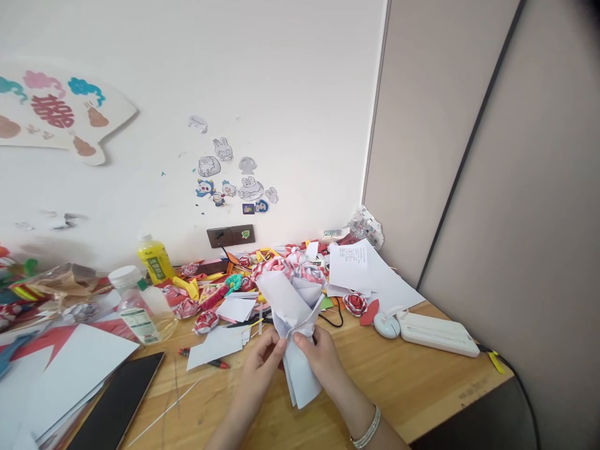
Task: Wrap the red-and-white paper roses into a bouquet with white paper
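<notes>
A bouquet wrapped in white paper [300, 312] stands upright between my hands, with red, white and pink striped flowers [293, 269] showing at its top. My left hand [267, 359] pinches the gathered waist of the wrap from the left, thumb in front. From the right, my right hand [321, 356] grips the same waist with its thumb on the paper. Below the hands the wrap's lower end spreads out over the wooden table [375, 394]. Fingers behind the paper are mostly hidden.
Paper scraps and folded flowers line the wall. At left are a black tablet [117, 403], white sheets [94, 362], a clear bottle [138, 312] and a yellow bottle [155, 259]. A mouse [387, 325] and white power strip [438, 332] lie at right.
</notes>
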`<state>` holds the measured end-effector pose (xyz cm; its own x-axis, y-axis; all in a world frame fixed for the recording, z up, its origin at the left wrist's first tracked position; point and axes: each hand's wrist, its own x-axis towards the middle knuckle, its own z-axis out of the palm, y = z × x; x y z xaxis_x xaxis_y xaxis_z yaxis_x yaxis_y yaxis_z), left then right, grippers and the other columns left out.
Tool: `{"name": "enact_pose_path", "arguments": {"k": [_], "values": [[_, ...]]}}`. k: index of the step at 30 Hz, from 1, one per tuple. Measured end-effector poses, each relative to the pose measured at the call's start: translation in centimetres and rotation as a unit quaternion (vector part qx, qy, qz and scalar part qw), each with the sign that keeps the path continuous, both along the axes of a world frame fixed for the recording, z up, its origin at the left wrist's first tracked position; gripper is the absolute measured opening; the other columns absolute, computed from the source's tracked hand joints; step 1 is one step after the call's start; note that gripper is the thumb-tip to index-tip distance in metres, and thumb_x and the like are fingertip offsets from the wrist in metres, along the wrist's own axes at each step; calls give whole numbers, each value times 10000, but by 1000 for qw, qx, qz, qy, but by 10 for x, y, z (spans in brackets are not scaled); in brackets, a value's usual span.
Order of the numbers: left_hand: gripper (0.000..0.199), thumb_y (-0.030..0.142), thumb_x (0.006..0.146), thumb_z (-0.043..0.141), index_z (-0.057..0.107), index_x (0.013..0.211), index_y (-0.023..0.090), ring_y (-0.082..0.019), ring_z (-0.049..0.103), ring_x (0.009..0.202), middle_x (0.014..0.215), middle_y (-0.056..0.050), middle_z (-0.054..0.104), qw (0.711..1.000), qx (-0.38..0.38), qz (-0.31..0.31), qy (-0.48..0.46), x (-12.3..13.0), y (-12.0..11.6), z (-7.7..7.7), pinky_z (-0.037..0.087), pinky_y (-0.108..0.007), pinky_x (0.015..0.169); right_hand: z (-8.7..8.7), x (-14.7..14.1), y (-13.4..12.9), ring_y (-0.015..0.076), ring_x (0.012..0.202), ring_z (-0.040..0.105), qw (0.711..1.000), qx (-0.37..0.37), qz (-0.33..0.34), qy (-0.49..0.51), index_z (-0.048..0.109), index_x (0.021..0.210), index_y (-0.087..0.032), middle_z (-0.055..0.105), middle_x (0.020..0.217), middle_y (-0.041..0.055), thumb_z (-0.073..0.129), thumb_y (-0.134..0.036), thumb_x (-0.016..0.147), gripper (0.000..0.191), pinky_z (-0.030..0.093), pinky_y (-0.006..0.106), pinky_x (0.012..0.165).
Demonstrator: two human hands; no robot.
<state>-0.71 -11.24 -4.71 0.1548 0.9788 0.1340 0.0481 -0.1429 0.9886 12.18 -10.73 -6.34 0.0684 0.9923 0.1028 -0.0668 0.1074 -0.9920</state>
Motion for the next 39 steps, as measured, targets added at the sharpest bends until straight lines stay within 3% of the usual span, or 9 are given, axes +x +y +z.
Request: {"name": "enact_pose_path", "arguments": {"k": [5,9,12,15,19,23,30,35,39], "values": [[463,555,713,555,509,974,176,-165,541,623,700,22,541,995,-94,-23,-6,3,-1,4,449,-266,508,-4,2,2,253,770,635,999,-23,30,35,641,880,-113,697,828,92,625,-373,686,325,480,313,625],[386,534,712,541,541,848,173,-184,554,641,669,20,551,998,-43,2,43,3,2,4,442,-266,522,-4,2,2,258,830,634,999,10,47,5,654,892,-122,700,876,91,675,-371,656,344,482,322,679],[314,480,738,506,506,645,179,-176,527,633,599,20,521,994,47,28,96,3,4,2,421,-265,572,-6,1,4,253,805,633,999,-14,29,-10,663,857,-109,703,841,93,665,-356,668,311,476,313,659],[320,463,734,488,469,572,188,-165,465,590,559,19,480,988,84,46,123,5,6,0,368,-260,542,-8,0,5,249,785,632,999,-27,17,-19,665,843,-97,703,819,96,652,-369,680,318,471,304,635],[334,478,731,475,448,549,199,-160,426,570,548,19,463,986,89,59,131,4,6,0,340,-263,531,-8,-1,3,252,833,629,999,8,24,-48,660,902,-98,700,874,102,598,-370,734,325,473,321,689],[314,482,710,492,468,567,204,-174,484,587,566,14,495,989,67,42,126,1,6,1,397,-276,538,-6,2,4,251,856,629,996,11,30,-81,642,943,-116,694,909,92,600,-356,732,322,480,324,697],[246,397,686,448,419,530,210,-144,522,422,481,65,412,995,6,-4,98,3,27,13,454,-271,410,13,15,24,233,870,621,985,54,95,-135,625,993,-151,684,944,47,652,-258,664,347,477,306,721],[233,357,693,432,386,508,223,-145,526,376,429,72,420,991,32,-8,131,9,51,30,425,-253,367,24,22,45,243,850,624,987,21,63,-149,650,963,-157,693,907,49,639,-318,678,328,471,307,696],[270,346,713,427,337,484,233,-127,500,359,405,76,405,980,69,10,186,15,61,32,369,-231,380,24,27,56,250,811,625,985,11,16,-172,675,881,-151,697,825,47,646,-346,663,293,461,311,679]]}}
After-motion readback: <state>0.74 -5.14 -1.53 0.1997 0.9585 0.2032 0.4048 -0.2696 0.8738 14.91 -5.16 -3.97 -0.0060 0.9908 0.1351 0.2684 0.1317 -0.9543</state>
